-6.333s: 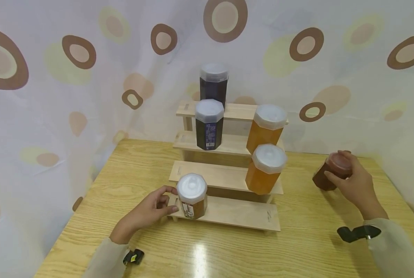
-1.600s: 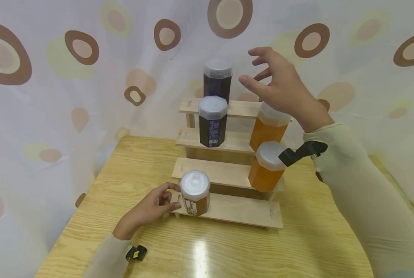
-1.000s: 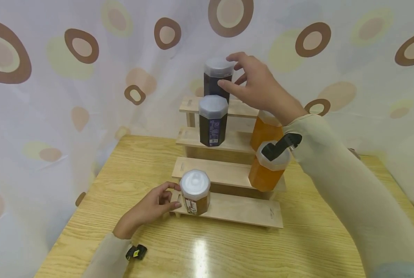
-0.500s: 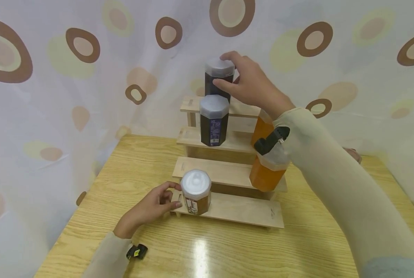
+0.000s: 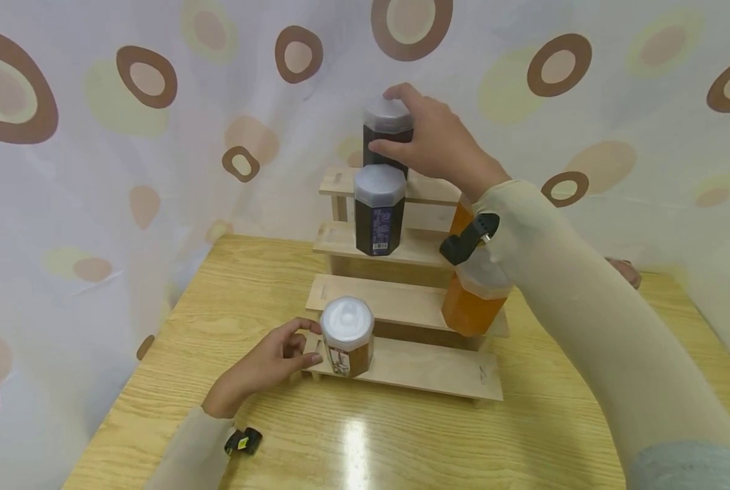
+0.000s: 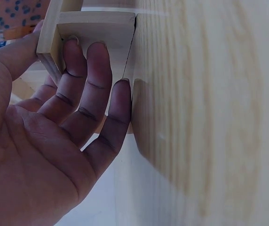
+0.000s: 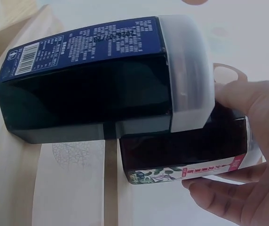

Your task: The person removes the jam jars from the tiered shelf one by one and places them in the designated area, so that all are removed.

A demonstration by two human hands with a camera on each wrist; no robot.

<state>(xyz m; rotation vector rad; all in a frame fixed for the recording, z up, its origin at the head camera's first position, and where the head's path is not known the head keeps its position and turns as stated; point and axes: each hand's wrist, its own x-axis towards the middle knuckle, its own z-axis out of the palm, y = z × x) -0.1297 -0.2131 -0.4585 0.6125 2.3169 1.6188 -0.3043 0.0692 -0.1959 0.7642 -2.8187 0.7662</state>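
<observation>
A stepped wooden display rack (image 5: pixel 402 357) stands on the table. My left hand (image 5: pixel 261 367) holds the left end of its lowest step, beside an amber jar (image 5: pixel 348 337) with a white lid; in the left wrist view its fingers (image 6: pixel 99 70) curl against the step's side panel. On the top step my right hand (image 5: pixel 441 139) grips a dark eight-sided jar (image 5: pixel 386 126), index finger over the lid and thumb on the near side. The right wrist view shows other fingers along this jar's (image 7: pixel 186 146) far side. One step lower stands another dark jar (image 5: pixel 378 218) with a blue label.
Two orange jars stand at the rack's right side; the lower one (image 5: pixel 472 306) shows more, the upper one (image 5: pixel 461 214) is mostly behind the right wrist. A reddish-brown jar lid (image 5: pixel 627 272) peeks out past the right sleeve. A patterned cloth (image 5: pixel 218 82) hangs behind the table (image 5: pixel 267 442).
My right hand has let go of the reddish-brown jar at the right, moved up and left over the rack, and closed round the top dark jar. My left hand stays at the lowest step.
</observation>
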